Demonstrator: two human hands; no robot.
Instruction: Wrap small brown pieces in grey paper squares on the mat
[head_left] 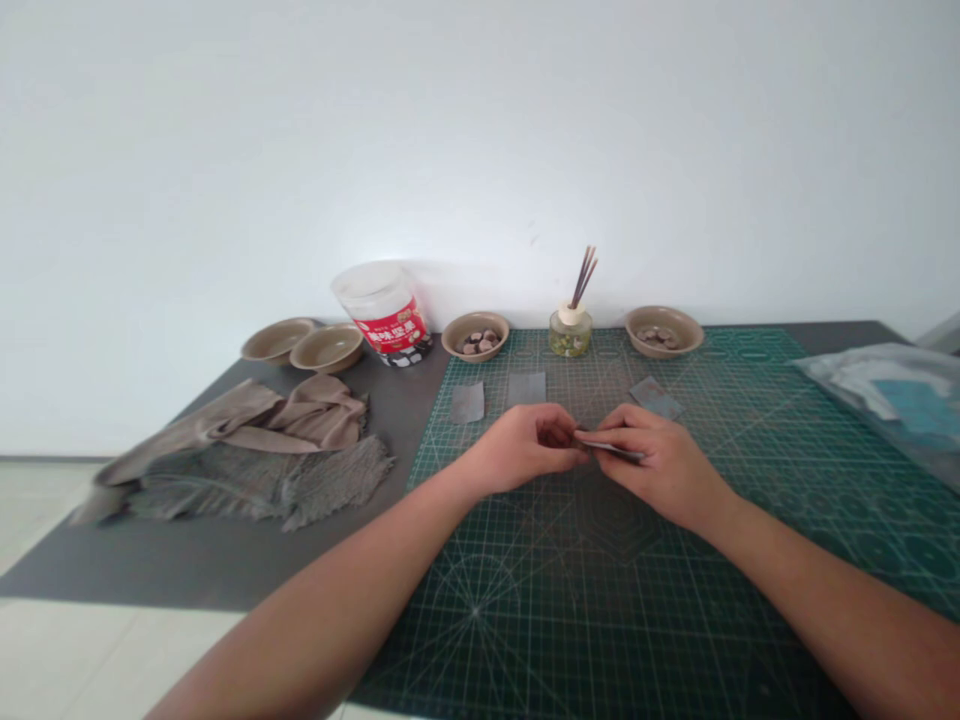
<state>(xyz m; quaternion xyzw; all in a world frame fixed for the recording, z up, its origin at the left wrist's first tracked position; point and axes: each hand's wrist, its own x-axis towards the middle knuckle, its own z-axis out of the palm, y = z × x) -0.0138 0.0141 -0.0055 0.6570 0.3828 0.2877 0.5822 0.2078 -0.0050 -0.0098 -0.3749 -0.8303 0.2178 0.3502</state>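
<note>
Over the middle of the green cutting mat [525, 600], both hands meet at a thin, flat grey piece [616, 449], seen nearly edge-on; its material cannot be made out. My right hand [664, 465] is closed on it, fingers above and below. My left hand [521, 447] is curled, its thumb and fingertips pinching the piece's left end. Behind the hands lie similar grey rectangles: one at the left [468, 403], one in the middle [527, 388], and one at the right [657, 397], partly tucked behind my right hand in this view.
Along the wall stand a bowl of brownish round pieces [475, 336], a reed diffuser [571, 332], another such bowl [664, 332] and a red-labelled tub [384, 315]. Two bowls [328, 349] and a fringed brown-grey cloth [247, 450] sit left; a clear plastic bag [892, 400] lies right.
</note>
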